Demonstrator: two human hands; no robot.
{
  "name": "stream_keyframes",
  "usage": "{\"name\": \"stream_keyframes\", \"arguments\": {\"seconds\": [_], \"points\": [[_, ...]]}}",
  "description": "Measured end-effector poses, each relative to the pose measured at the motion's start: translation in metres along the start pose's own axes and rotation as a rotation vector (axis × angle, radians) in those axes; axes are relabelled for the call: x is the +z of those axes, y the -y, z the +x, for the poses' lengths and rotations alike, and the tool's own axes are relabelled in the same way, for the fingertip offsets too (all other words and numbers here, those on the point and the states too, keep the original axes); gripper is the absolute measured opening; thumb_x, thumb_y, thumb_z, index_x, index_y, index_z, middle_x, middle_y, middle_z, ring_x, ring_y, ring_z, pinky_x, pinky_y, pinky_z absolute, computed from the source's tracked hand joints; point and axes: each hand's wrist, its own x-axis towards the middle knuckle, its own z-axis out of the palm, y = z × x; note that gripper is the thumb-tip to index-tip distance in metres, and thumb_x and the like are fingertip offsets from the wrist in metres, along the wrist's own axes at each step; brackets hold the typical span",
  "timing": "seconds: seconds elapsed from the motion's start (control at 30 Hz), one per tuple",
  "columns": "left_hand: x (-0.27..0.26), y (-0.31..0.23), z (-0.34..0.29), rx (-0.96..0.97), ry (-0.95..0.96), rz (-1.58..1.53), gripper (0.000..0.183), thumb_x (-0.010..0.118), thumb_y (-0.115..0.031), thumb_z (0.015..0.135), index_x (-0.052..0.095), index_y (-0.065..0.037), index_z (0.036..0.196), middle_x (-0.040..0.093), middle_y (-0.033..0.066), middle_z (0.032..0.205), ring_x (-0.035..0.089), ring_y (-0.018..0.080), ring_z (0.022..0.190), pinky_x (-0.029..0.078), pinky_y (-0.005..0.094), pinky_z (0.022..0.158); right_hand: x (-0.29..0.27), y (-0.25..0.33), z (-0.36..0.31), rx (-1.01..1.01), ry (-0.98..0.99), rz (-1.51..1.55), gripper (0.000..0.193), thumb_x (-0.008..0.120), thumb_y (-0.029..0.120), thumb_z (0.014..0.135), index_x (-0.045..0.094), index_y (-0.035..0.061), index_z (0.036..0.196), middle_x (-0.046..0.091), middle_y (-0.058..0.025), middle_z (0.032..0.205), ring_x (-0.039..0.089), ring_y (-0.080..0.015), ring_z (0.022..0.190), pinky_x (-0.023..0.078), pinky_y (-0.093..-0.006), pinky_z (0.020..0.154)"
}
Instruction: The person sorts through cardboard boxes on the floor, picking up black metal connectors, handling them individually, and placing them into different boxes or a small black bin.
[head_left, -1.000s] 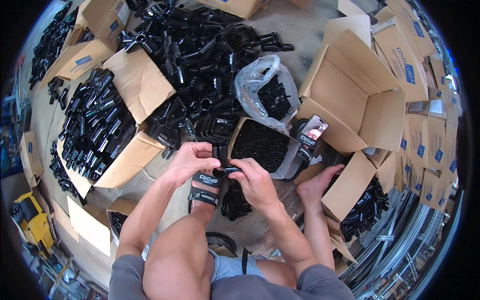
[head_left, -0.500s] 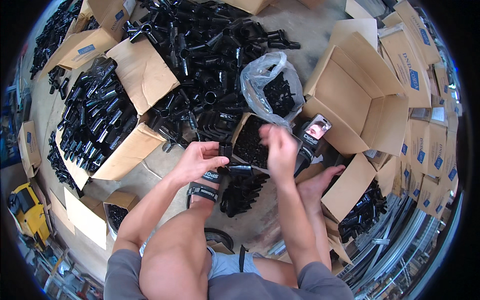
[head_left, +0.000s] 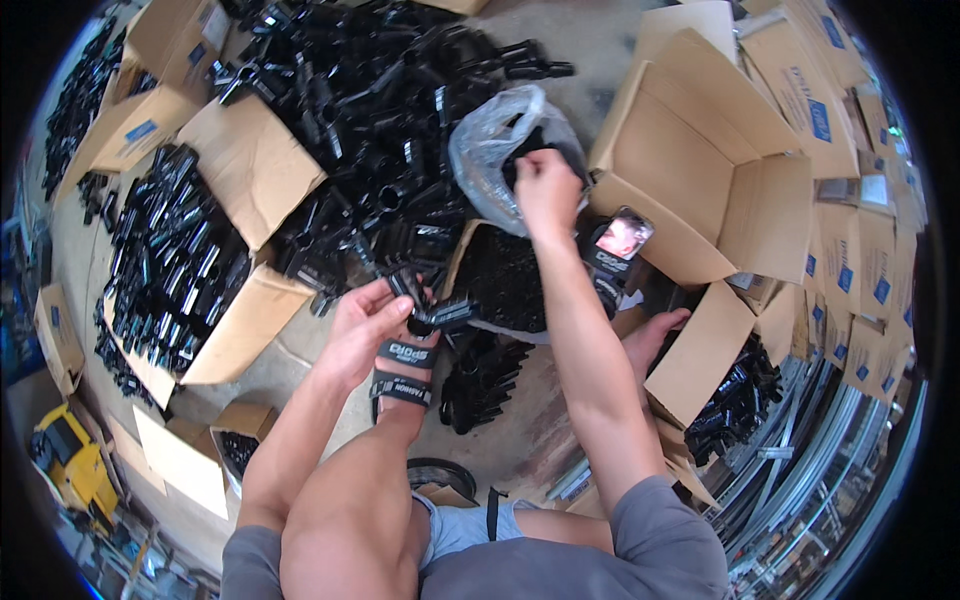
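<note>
Closest in, fittings [head_left: 482, 385] lay bunched on the floor, nearer me and right of my left hand [head_left: 362, 322], which gripped a black tubular fitting [head_left: 448, 314] between thumb and fingers, likely to steady it one-handed. Box of small black pieces [head_left: 459, 257] sat between my hands, probably for short reach. My right hand [head_left: 549, 198] was at the open plastic bag [head_left: 480, 160], fingers curled, couldn't tell if pinching anything; bag mouth gaped, presumably for access, loose pile [head_left: 375, 110] beyond my left hand.
</note>
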Motion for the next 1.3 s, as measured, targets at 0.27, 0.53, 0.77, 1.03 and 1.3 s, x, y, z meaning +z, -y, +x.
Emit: {"name": "stream_keyframes", "arguments": {"seconds": [0.27,0.53,0.77,1.03,1.3], "points": [[0.005,0.009,0.003,-0.14,-0.064,-0.537,0.024,0.061,-0.026,0.107,0.064,-0.005,0.116,0.073,0.0097,0.113,0.074,0.0216,0.104,0.064,0.0376,0.094,-0.105,0.084,-0.176,0.228,0.164,0.622,0.015,0.079,0.008,0.093,0.075,-0.0012,0.105,0.076,-0.0057,0.094,0.07,-0.0109,0.085,0.057,-0.0273,0.077],[0.009,0.025,0.002,-0.19,-0.03,-0.523,0.026,0.057,-0.026,0.109,0.062,-0.005,0.124,0.071,0.0131,0.121,0.071,0.0249,0.113,0.062,0.0401,0.098,-0.09,0.091,-0.204,0.199,0.127,0.572,0.014,0.08,0.004,0.09,0.076,-0.0031,0.102,0.078,-0.0091,0.09,0.073,-0.0124,0.077,0.058,-0.027,0.075],[0.028,0.008,-0.007,0.067,-0.107,-0.326,0.023,0.068,-0.015,0.103,0.063,-0.003,0.123,0.073,0.007,0.12,0.071,0.0137,0.104,0.059,0.0299,0.088,-0.072,0.08,-0.208,0.464,0.197,0.916,0.012,0.076,0.004,0.095,0.074,-0.0047,0.103,0.077,-0.0081,0.093,0.071,-0.0109,0.081,0.058,-0.0258,0.075],[0.038,0.0,-0.016,0.489,-0.177,0.068,0.04,0.073,0.003,0.094,0.06,0.002,0.133,0.074,0.0077,0.12,0.068,0.0095,0.105,0.057,0.0264,0.087,-0.073,0.085,-0.212,0.614,0.344,1.253,0.02,0.073,0.015,0.1,0.072,0.0017,0.115,0.075,-0.0061,0.109,0.07,-0.0136,0.098,0.056,-0.0297,0.086],[0.02,0.007,-0.02,0.576,0.026,0.312,0.063,0.082,-0.031,0.092,0.059,0.003,0.14,0.07,0.0145,0.131,0.067,0.0256,0.123,0.052,0.0372,0.107,-0.074,0.067,-0.207,0.729,0.482,1.403,0.029,0.065,0.03,0.106,0.07,0.0063,0.123,0.073,-0.0019,0.112,0.066,-0.0116,0.101,0.05,-0.03,0.092]]}}
